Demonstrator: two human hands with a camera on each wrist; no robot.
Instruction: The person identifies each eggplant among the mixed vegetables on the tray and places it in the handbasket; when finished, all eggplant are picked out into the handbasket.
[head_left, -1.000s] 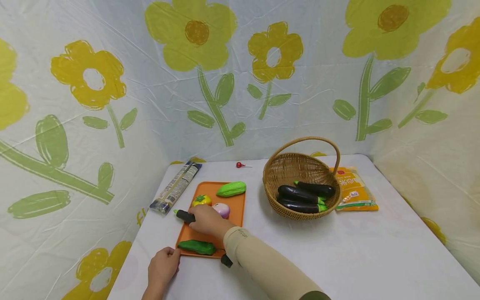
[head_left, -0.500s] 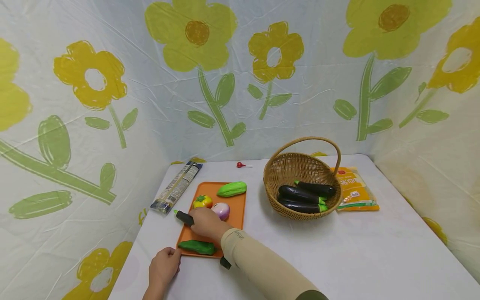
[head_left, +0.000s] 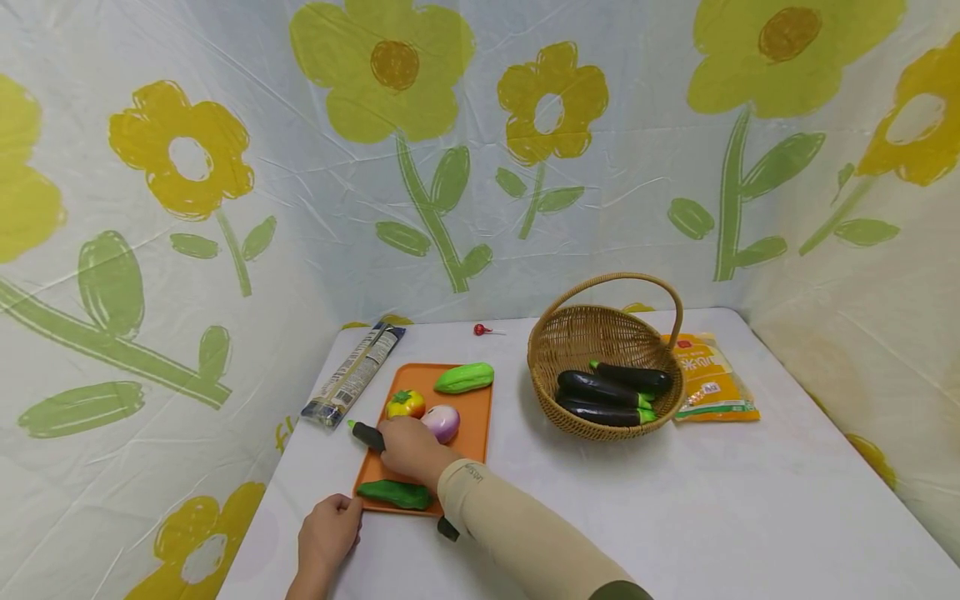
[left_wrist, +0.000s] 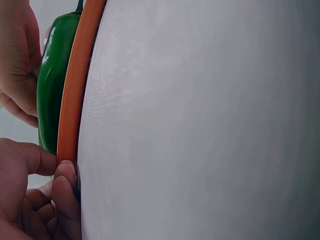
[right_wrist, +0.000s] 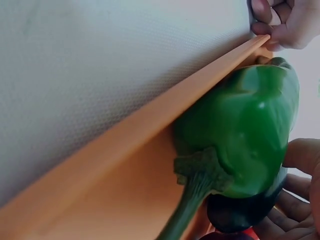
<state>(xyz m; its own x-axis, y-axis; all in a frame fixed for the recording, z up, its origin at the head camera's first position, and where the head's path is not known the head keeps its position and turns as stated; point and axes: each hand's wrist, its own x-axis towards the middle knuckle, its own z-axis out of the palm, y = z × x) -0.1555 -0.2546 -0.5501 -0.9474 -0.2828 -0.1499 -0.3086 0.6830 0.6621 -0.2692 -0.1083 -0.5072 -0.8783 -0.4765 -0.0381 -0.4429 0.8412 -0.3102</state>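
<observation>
My right hand (head_left: 414, 450) grips a dark eggplant (head_left: 367, 435) over the left side of the orange tray (head_left: 468, 450). The eggplant's green stem end points left, past the tray's rim; in the right wrist view its dark rounded end (right_wrist: 245, 210) shows behind the green pepper (right_wrist: 240, 125). That pepper lies along the tray's near edge. At the near left corner, my left hand (head_left: 328, 533) pinches the tray's rim (left_wrist: 70, 110) between thumb and fingers. Beyond my right hand, a purple onion (head_left: 441, 423) and a yellow-red vegetable with a green top (head_left: 406, 404) lie on the tray.
A light green ridged gourd (head_left: 464, 378) lies at the tray's far end. To the right stands a wicker basket (head_left: 555, 342) with several eggplants, beside an orange packet (head_left: 708, 379). A long printed packet (head_left: 352, 375) lies left; a red lollipop (head_left: 481, 330) lies at the back.
My right hand has shifted slightly nearer with the eggplant in its grip, and the sleeve now covers the pepper's stem. My left hand stays at the tray's corner.
</observation>
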